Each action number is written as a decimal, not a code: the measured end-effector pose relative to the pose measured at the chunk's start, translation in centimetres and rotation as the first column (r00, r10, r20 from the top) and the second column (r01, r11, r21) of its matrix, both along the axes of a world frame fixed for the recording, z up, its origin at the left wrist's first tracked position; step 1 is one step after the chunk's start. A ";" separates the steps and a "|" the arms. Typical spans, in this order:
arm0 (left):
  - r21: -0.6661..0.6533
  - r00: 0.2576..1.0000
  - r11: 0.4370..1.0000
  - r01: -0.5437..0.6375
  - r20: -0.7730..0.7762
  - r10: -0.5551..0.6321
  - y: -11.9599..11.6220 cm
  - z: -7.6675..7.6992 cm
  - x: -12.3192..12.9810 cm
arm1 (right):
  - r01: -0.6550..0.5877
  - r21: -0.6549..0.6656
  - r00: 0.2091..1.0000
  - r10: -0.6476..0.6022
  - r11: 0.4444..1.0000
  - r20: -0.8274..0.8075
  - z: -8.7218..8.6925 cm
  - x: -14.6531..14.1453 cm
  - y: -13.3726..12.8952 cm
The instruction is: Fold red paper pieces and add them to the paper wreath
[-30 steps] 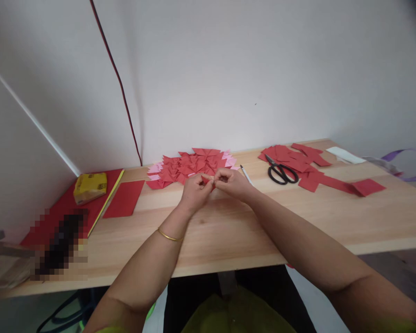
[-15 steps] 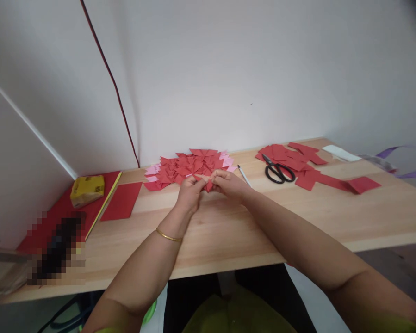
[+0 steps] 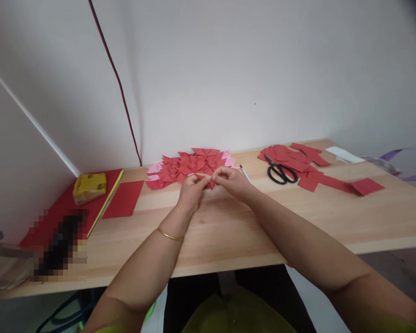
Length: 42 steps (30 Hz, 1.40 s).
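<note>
Between my fingertips is a small piece of folded red paper (image 3: 212, 184), mostly covered by the fingers. My left hand (image 3: 191, 190) pinches it from the left, thumb on top. From the right, my right hand (image 3: 231, 181) has thumb and forefinger pinched at the paper's edge, fingers curled. Both hands are just above the wooden table (image 3: 228, 231), close together. Right behind them lies a heap of folded red paper pieces (image 3: 180, 167), with pink folded pieces (image 3: 154, 169) at its two ends.
Right of my hands lie a pen (image 3: 245, 174), black-handled scissors (image 3: 280, 173) and a pile of red paper squares (image 3: 291, 157). A red paper strip (image 3: 336, 182) trails right. At left are a red sheet (image 3: 124, 199) and a yellow packet (image 3: 90, 187). A wall stands behind.
The view has shifted slightly. My right fingers have drawn a little higher and to the right along the folded paper, and less of it shows. My left hand keeps its pinch.
</note>
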<state>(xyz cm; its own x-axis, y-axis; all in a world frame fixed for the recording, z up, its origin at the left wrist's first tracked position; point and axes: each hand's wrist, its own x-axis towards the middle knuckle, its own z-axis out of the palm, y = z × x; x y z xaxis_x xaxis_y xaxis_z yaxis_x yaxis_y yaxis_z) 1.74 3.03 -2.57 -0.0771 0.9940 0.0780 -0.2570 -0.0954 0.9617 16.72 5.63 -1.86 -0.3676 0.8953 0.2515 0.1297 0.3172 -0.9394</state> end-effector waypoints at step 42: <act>-0.275 0.986 0.961 0.032 0.166 0.015 -0.2 1.3 -0.8 | -0.227 -0.145 0.970 0.210 0.963 -0.122 -0.1 0.2 -0.1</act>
